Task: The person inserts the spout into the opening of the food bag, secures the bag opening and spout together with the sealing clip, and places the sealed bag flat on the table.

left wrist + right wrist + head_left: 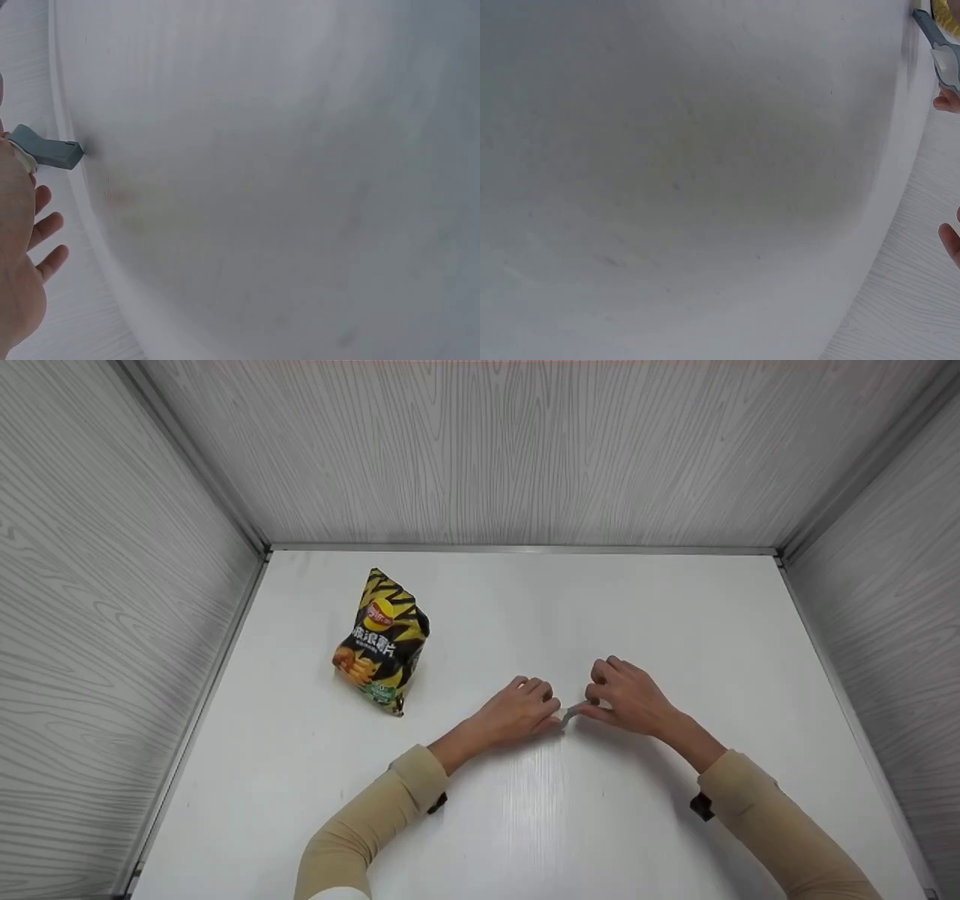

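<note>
Head view: both hands (519,711) (630,697) in a pinch on a grey item (571,713), well inside table edges (525,556), bag (382,643) farther left.

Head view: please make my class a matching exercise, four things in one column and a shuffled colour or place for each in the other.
Things
1. snack bag
2. small clip-like object
3. left sleeve
4. tabletop

Colours and places
A. white
B. between left hand and right hand
C. tan
D. mostly black and yellow

Pairs: 1-D, 2-B, 3-C, 4-A
</note>
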Motion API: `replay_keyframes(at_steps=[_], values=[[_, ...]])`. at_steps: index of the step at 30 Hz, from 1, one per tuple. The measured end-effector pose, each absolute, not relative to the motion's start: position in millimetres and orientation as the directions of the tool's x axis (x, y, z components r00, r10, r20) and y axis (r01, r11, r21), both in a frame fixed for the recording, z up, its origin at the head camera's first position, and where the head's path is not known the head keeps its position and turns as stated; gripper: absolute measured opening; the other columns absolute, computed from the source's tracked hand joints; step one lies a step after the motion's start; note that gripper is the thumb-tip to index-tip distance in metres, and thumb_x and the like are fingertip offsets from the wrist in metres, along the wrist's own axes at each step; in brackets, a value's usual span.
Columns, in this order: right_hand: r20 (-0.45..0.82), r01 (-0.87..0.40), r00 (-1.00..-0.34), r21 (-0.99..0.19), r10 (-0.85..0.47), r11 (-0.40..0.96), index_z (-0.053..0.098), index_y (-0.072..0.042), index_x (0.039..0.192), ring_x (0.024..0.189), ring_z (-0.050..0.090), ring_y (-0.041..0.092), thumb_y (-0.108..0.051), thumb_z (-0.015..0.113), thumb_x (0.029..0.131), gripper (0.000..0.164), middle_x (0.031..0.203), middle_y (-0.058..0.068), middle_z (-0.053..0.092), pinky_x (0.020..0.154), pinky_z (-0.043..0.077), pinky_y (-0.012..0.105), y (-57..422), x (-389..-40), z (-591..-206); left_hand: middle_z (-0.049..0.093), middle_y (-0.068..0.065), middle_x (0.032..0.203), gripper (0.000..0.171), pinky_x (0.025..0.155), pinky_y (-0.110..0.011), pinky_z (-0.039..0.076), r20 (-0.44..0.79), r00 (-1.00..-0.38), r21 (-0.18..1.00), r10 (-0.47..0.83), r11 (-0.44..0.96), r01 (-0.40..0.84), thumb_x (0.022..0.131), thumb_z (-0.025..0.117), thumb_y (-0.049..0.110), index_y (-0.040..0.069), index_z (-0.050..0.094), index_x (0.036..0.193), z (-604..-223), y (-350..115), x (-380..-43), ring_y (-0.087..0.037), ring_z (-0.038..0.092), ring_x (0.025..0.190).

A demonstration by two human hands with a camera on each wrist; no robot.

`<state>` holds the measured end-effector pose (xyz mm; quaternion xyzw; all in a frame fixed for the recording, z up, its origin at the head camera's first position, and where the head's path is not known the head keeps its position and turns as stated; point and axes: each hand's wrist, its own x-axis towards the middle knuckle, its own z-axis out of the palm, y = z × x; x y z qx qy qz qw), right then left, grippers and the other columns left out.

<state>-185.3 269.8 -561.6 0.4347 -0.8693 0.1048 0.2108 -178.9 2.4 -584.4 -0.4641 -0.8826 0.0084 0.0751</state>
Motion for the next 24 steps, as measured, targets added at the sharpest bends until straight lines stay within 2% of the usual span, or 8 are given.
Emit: replay_keyframes(at_steps=[7,14,24], values=[[0.47,-0.801,-0.526,0.009,-0.709,0.599,0.069,-0.019,0.071,0.07,0.044,0.016,-0.051,0.079,0.09,0.039,0.083,0.002,0.052,0.059,0.042,0.031,267.9,-186.2,-560.9,0.068,-0.002,0.126,0.041,0.109,-0.037,0.051,0.145,-0.564,-0.067,0.813,0.577,0.814,0.113,0.037,0.051,0.019,0.062,0.118,-583.1,0.9,-177.8,-0.02,0.064,0.124],[0.423,-0.779,-0.563,0.014,-0.71,0.626,0.072,-0.02,0.072,0.071,0.041,0.014,-0.052,0.08,0.088,0.037,0.085,0.001,0.051,0.058,0.04,0.028,268.0,-184.2,-561.1,0.068,-0.002,0.127,0.043,0.107,-0.038,0.052,0.127,-0.554,-0.072,0.823,0.564,0.822,0.114,0.034,0.05,0.018,0.062,0.118,-583.5,0.2,-175.7,-0.021,0.064,0.124],[0.398,-0.767,-0.568,0.063,-0.721,0.639,0.074,-0.02,0.078,0.072,0.044,0.016,-0.051,0.078,0.09,0.034,0.085,0.001,0.052,0.06,0.044,0.031,266.6,-183.1,-559.8,0.068,-0.002,0.125,0.041,0.106,-0.038,0.052,0.143,-0.558,-0.075,0.818,0.571,0.817,0.113,0.038,0.05,0.018,0.062,0.119,-583.2,-1.8,-177.0,-0.021,0.064,0.122]])
